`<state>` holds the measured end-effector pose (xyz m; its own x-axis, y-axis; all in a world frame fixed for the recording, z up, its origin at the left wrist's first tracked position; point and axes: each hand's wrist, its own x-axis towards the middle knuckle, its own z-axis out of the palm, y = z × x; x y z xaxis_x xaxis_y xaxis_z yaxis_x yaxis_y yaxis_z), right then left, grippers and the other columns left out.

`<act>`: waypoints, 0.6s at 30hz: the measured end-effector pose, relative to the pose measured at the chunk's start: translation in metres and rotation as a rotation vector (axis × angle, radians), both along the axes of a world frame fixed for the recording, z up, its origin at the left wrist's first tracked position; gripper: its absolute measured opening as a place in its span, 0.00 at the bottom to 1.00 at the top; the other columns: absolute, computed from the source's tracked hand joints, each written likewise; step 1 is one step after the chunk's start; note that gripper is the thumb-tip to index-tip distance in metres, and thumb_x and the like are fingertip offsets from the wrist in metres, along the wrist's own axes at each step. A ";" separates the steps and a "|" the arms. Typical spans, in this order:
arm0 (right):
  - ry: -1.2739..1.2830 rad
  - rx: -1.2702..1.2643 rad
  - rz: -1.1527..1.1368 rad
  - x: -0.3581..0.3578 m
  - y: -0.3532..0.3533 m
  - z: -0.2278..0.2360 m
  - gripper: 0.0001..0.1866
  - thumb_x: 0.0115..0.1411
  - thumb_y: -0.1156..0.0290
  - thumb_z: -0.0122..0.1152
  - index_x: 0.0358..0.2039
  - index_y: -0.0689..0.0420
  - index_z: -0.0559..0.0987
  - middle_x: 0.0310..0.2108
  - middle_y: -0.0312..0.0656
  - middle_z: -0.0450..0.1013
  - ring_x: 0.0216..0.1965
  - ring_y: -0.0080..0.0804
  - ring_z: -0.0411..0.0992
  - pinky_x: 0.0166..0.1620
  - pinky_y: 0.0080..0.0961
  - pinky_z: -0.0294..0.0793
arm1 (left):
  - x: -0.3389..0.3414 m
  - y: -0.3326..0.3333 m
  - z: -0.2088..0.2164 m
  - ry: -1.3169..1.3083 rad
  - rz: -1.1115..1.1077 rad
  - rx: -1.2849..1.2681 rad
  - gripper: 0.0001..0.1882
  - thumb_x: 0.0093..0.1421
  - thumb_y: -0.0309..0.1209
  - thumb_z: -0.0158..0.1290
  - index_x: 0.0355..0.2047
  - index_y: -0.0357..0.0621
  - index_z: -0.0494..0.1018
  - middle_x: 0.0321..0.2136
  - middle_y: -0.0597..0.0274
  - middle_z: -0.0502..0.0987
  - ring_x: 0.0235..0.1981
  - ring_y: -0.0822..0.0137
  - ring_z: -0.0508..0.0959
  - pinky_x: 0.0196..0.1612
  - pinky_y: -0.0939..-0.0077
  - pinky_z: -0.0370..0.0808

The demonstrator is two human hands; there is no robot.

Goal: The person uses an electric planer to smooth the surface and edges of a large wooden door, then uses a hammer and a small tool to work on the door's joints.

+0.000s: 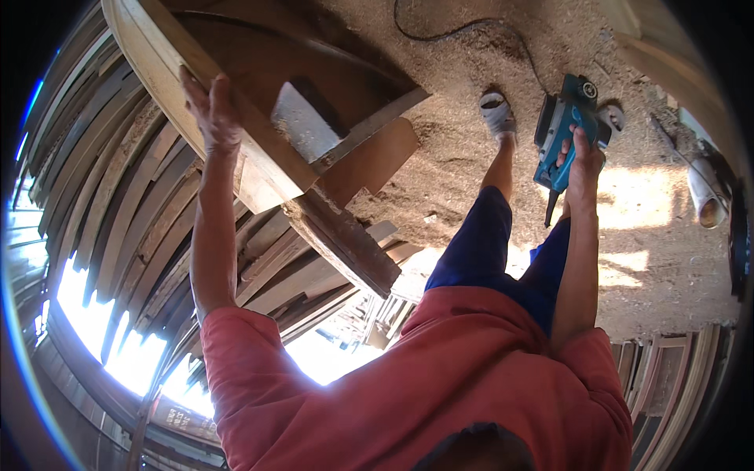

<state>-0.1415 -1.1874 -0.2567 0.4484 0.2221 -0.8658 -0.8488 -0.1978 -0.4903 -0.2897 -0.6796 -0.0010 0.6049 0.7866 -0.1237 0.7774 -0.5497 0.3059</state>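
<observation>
My left hand (214, 114) rests on a long pale wooden beam (263, 157), its fingers stretched out over the upper face. That beam runs from the upper left down to a square-cut end near the middle. Out to the right, my right hand (580, 157) is wrapped round the handle of a teal electric planer (567, 129). The planer hangs beside my legs, away from the beam, and its underside is only partly seen. A dark power cord (503, 27) loops across the floor toward it.
Stacked boards (118, 180) fill the left side. Beneath the beam are a rough timber (338, 239) and a grey-white block (302, 122). Wood shavings cover the floor (440, 180) around my feet. More timber (667, 385) lies at lower right, near a pale tube-like object (704, 192).
</observation>
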 end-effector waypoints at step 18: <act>0.081 -0.088 -0.014 -0.038 -0.031 -0.093 0.13 0.70 0.60 0.57 0.45 0.55 0.77 0.23 0.31 0.69 0.20 0.17 0.66 0.24 0.18 0.66 | -0.021 0.013 0.031 0.176 -0.549 0.170 0.34 0.68 0.34 0.47 0.71 0.35 0.53 0.65 0.57 0.61 0.57 0.68 0.67 0.62 0.76 0.62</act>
<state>-0.1795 -1.2188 -0.3495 0.3790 0.1377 -0.9151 -0.8877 -0.2252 -0.4015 -0.3106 -0.6670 0.0303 0.9102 0.3826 -0.1584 0.3970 -0.9151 0.0708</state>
